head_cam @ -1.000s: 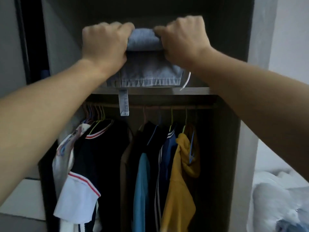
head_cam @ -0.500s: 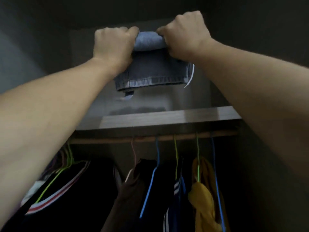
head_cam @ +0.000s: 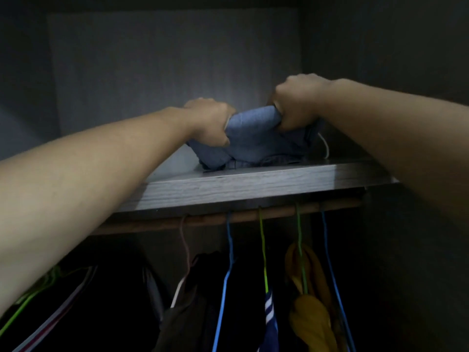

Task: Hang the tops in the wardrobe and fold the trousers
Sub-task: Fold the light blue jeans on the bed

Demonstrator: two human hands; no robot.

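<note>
The folded blue denim trousers (head_cam: 253, 138) lie on the grey wooden top shelf (head_cam: 253, 184) of the wardrobe, their lower edge touching the board. My left hand (head_cam: 208, 120) grips the left end of the bundle with curled fingers. My right hand (head_cam: 297, 105) grips the right end, slightly higher. A white drawstring hangs off the trousers at the right. Under the shelf, tops hang on the rail (head_cam: 253, 215): a yellow hooded top (head_cam: 309, 308), a navy striped top (head_cam: 269, 323) and dark garments.
Thin wire hangers in blue (head_cam: 229, 250), green (head_cam: 299, 247) and yellow-green hook over the rail. The wardrobe's back wall (head_cam: 165, 72) and right side panel (head_cam: 380, 47) close in the shelf space. It is dim inside.
Both hands have carried the trousers down and forward, from held up in the air to resting on the top shelf. My view has tilted up toward the shelf.
</note>
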